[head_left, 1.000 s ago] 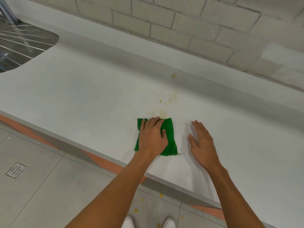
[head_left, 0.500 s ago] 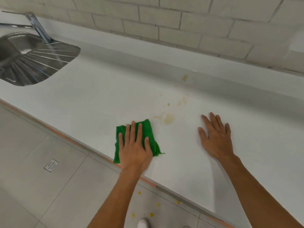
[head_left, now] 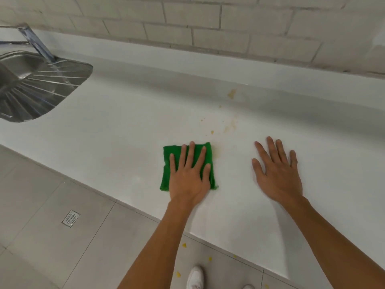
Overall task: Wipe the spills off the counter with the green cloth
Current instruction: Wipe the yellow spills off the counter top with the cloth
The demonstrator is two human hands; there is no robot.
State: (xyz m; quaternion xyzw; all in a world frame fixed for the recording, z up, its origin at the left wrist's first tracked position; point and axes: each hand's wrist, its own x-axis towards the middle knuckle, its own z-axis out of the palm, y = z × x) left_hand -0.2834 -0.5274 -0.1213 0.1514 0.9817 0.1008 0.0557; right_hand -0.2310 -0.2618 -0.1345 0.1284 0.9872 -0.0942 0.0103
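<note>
Left hand [head_left: 188, 176] pressed flat on green cloth [head_left: 165, 174]; right hand [head_left: 277, 172] spread on desk [head_left: 125, 132]. Risk I see: short strokes miss far spills [head_left: 229, 127].

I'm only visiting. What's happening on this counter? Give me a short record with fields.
Left hand: flat on the green cloth, pressing it onto the counter
Right hand: flat on the bare counter, right of the cloth
Spills: yellowish spots beyond the cloth, toward the wall
Sink: far left
Floor: yellow drips near a white shoe
</note>
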